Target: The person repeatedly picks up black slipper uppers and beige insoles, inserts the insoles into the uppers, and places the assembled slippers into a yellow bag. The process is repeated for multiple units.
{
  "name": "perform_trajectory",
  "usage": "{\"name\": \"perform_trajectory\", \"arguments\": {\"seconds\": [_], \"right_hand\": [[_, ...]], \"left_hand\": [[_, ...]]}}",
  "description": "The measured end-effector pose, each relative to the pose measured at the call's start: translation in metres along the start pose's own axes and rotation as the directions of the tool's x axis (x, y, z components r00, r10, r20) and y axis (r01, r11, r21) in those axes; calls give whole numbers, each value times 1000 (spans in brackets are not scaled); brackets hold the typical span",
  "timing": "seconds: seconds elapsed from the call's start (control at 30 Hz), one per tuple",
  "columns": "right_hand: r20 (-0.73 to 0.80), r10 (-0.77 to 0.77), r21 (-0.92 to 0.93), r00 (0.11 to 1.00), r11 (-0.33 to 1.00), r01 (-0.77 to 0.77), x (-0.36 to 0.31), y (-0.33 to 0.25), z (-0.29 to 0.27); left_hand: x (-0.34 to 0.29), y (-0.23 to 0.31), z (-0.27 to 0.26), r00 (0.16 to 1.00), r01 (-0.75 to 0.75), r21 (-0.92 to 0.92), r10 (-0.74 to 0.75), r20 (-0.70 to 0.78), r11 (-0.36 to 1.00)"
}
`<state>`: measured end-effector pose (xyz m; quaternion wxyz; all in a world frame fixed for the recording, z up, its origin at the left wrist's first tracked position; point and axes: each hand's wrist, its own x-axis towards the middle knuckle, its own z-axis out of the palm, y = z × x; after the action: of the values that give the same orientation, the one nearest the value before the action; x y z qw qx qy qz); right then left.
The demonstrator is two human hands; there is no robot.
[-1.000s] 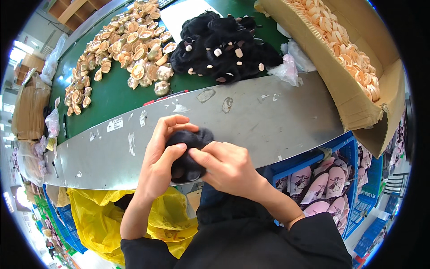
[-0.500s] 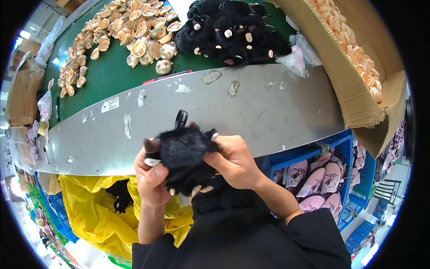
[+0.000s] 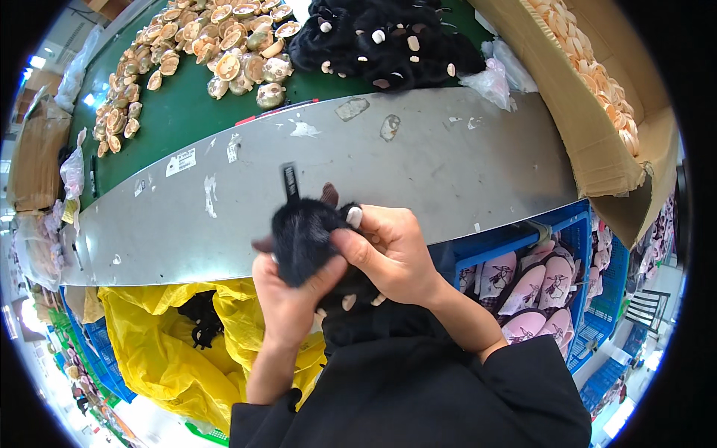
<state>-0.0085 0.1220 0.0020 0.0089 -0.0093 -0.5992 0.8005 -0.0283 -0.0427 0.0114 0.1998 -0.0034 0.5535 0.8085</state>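
Gripping black plush piece [image 3: 306,237] w/ both hands.

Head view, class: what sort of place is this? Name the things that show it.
Probably a slipper or soft-toy workshop: a green belt with heaps of tan parts, black furry pieces, and a blue crate of pink slippers.
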Motion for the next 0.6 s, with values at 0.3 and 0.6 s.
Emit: {"name": "perform_trajectory", "arguments": {"seconds": [0.3, 0.6], "right_hand": [[-67, 70, 194, 995, 979, -56, -3, -6, -25], [-20, -51, -17, 999, 999, 50, -1, 8, -19]], "left_hand": [[3, -7, -3, 995, 102, -474, -93, 42, 875], [2, -4, 28, 995, 49, -201, -66, -77, 978]]}}
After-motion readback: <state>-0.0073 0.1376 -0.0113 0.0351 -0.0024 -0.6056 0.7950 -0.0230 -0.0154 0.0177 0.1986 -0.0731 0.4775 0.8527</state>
